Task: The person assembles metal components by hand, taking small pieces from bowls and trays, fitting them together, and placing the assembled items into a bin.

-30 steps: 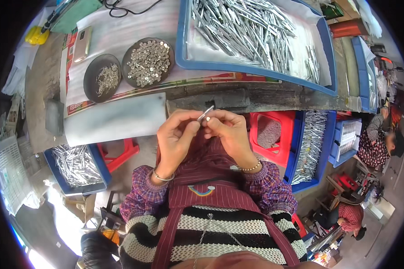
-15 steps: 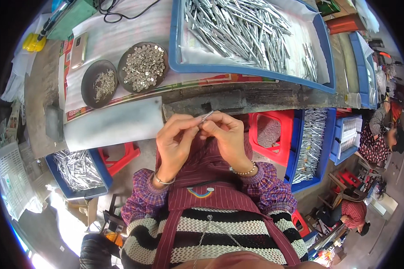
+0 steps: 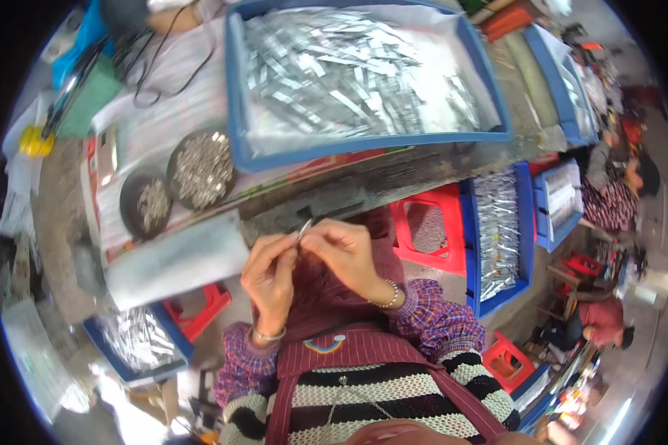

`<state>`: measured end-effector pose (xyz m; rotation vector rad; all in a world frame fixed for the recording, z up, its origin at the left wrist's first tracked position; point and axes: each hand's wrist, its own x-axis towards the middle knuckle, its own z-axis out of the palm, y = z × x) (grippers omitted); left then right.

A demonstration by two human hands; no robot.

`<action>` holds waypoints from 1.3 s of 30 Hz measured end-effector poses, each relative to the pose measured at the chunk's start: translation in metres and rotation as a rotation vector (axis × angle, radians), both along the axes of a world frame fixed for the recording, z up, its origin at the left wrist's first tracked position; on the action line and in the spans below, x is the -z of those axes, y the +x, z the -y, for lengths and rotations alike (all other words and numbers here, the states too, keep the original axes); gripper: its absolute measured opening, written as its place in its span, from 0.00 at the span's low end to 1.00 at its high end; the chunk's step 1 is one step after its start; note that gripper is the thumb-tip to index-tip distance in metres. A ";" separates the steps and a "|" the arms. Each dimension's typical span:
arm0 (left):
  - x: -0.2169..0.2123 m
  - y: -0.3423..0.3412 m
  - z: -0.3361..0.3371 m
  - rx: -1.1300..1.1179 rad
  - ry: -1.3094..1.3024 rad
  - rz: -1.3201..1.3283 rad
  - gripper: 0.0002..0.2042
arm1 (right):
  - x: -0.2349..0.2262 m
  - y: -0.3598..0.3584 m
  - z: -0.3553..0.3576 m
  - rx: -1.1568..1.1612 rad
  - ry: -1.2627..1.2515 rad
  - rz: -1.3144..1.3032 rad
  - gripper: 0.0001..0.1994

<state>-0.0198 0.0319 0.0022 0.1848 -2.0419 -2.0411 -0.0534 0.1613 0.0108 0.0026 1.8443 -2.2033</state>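
Observation:
My left hand [image 3: 269, 278] and my right hand [image 3: 343, 256] meet in front of my apron, fingertips pinched together. Between them is a thin, shiny metal piece [image 3: 306, 227] whose end sticks up past the fingers; its exact kind I cannot make out. Just beyond my hands runs the dark wooden bench edge [image 3: 289, 216]. To the left on the bench, a dark bowl holds small silvery discs [image 3: 202, 169], and a smaller bowl holds tiny metal pins [image 3: 154, 204]. Behind them stands a blue tray [image 3: 371, 146] heaped with thin metal pieces, blurred by motion.
A pale flat board [image 3: 178, 259] lies at the bench's left front. Below are a red stool [image 3: 432, 230], another red stool [image 3: 200, 311], and blue crates of metal pieces [image 3: 523, 245]. A black cable [image 3: 174, 89] lies at the back left. Other people [image 3: 601, 322] sit at far right.
My view has swung, so the bench and trays sit differently in the picture. Both hands stay pinched together on the metal piece, which now points more steeply upward.

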 end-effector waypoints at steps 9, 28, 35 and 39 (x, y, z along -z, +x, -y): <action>0.021 0.008 -0.002 -0.022 0.004 0.068 0.07 | 0.017 -0.001 -0.003 0.029 0.208 -0.493 0.07; 0.014 0.004 -0.015 0.017 0.154 0.128 0.07 | 0.009 -0.006 -0.023 0.088 0.242 -0.378 0.09; 0.011 0.003 -0.018 0.015 0.116 0.152 0.06 | 0.008 -0.009 -0.027 0.085 0.269 -0.436 0.11; 0.011 0.003 -0.020 -0.011 0.137 0.161 0.06 | 0.006 -0.008 -0.026 0.034 0.252 -0.393 0.13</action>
